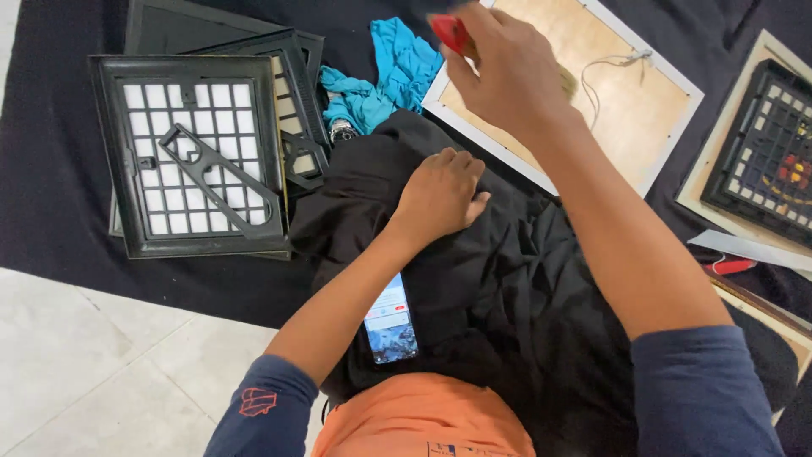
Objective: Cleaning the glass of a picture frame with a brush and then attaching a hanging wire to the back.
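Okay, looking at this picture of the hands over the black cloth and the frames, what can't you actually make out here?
- Head view: the red thing in the right hand is blurred and half covered by the fingers.
- The left hand presses the black cloth; anything beneath is hidden.
- The phone screen is too small to tell.
- The frame with the black grid is cut off by the right edge.
- The lower black frames are covered by the top one.

Black grid frames (pixel 190 156) stacked at left, crumpled teal cloth (pixel 385 76) beside them, a lit phone (pixel 390 322) on the lap.
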